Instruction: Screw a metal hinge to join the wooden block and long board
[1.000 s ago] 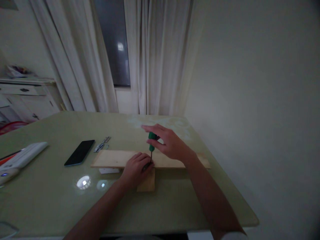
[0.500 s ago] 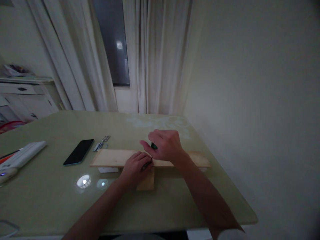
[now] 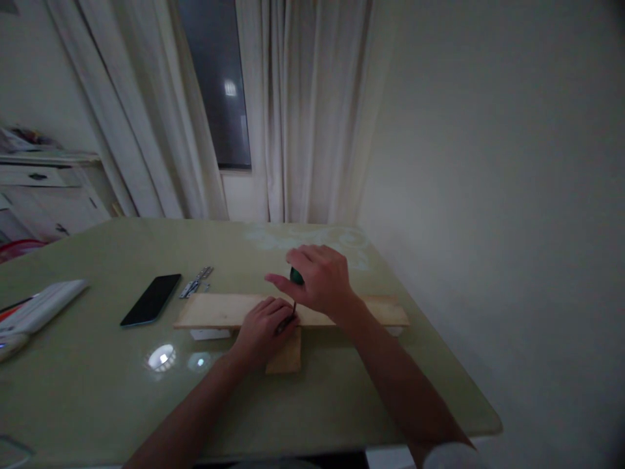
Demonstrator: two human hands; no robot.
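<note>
My right hand [image 3: 319,277] is curled around the green handle of a screwdriver [image 3: 295,276], its thumb stretched out to the left. The thin shaft stands nearly upright, its tip down by my left fingertips. My left hand [image 3: 266,326] rests over the front edge of a long pale wooden board [image 3: 209,310], fingers bent against a small dark metal piece [image 3: 285,323] whose kind I cannot make out. A shorter wooden piece [image 3: 284,361] sticks out toward me from under the board, partly covered by my left hand.
The board lies raised on white blocks [image 3: 209,334] on a glossy green table [image 3: 122,397]. Left of it are small silver metal parts [image 3: 196,283], a black phone [image 3: 151,299] and a white device [image 3: 46,309]. A wall [image 3: 488,195] runs along the right.
My right hand has risen slightly and its fingers have loosened and turned on the handle, so more of the green shows. My left hand stays in place on the board.
</note>
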